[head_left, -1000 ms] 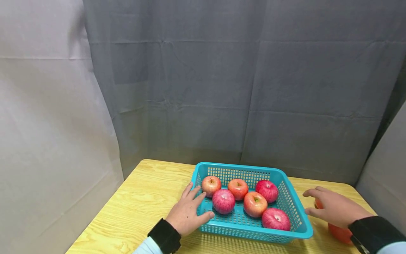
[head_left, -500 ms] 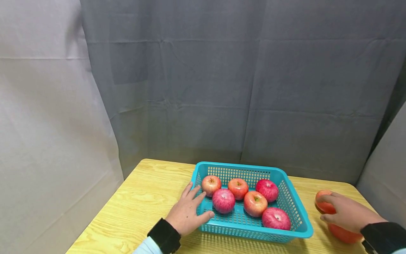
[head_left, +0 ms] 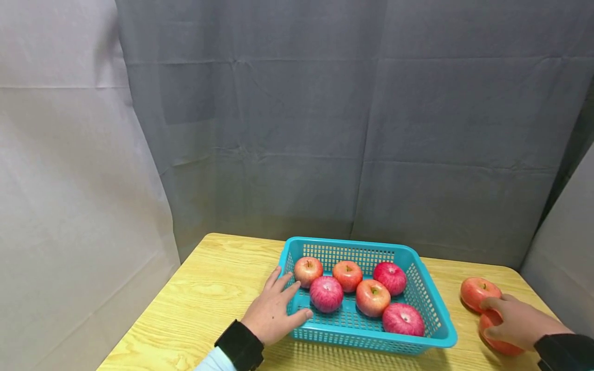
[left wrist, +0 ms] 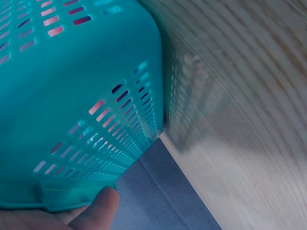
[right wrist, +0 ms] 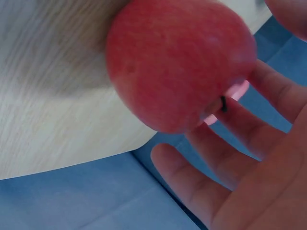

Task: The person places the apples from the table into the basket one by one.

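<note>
My left hand (head_left: pixel 276 314) lies with fingers spread over the left rim of a turquoise plastic basket (head_left: pixel 343 242). In the left wrist view a fingertip (left wrist: pixel 103 206) shows at the rim of the perforated basket wall (left wrist: pixel 72 76). On the far right, my right hand (head_left: pixel 524 320) is over the nearer of two loose red apples (head_left: pixel 506 348), partly hiding it. From the right wrist, extended fingers (right wrist: pixel 206 177) reach toward that red apple (right wrist: pixel 172 62), its dark stem facing the palm. Just behind it sits the other apple (head_left: pixel 478 292).
Several apples, some orange-red (head_left: pixel 373 298) and some deep pink (head_left: pixel 327 293), lie inside the basket. The basket stands on a yellow wood-grain table (head_left: pixel 195 293). Grey cloth (head_left: pixel 297 129) hangs behind, with pale cloth panels (head_left: pixel 69 206) at the sides.
My right hand has moved right and toward the body, from beside the basket, past the farther loose apple, to the nearer one. The left hand and basket have stayed put.
</note>
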Demonstrator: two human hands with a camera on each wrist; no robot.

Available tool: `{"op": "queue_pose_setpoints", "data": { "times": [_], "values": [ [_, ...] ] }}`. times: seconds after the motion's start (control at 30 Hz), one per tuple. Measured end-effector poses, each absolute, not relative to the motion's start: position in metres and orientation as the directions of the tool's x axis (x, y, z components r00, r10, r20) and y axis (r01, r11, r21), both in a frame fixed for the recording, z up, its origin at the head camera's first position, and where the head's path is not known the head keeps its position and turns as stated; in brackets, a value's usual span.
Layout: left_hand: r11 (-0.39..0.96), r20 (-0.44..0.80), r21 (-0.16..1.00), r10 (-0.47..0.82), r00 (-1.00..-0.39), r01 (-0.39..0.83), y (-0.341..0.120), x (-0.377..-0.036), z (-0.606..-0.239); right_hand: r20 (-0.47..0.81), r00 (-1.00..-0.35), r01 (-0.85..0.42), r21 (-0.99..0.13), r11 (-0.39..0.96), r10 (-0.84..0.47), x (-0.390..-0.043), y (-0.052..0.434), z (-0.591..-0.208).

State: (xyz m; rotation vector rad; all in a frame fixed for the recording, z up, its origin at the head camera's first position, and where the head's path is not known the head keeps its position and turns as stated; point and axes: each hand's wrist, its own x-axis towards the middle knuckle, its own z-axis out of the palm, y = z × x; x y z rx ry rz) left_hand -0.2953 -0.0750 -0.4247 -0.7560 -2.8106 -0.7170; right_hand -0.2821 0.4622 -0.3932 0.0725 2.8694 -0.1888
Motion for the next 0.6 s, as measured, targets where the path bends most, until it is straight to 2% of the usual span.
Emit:
{"op": "queue_pose_setpoints", "data": {
  "times": [0.13, 0.6],
  "values": [
    [0.761, 0.249, 0.412, 0.436, -0.865, 0.502, -0.075, -0.2958, -0.4238, -0.254, -0.967, 0.052, -0.114, 0.992, 0.022, -0.2837, 0.4671, -0.3984],
    [0.766, 0.246, 0.41, 0.431, -0.868, 0.496, -0.0744, -0.2952, -0.4238, -0.265, -0.96, 0.13, -0.155, 0.979, 0.085, -0.2765, 0.4654, -0.4018]
  ]
}}
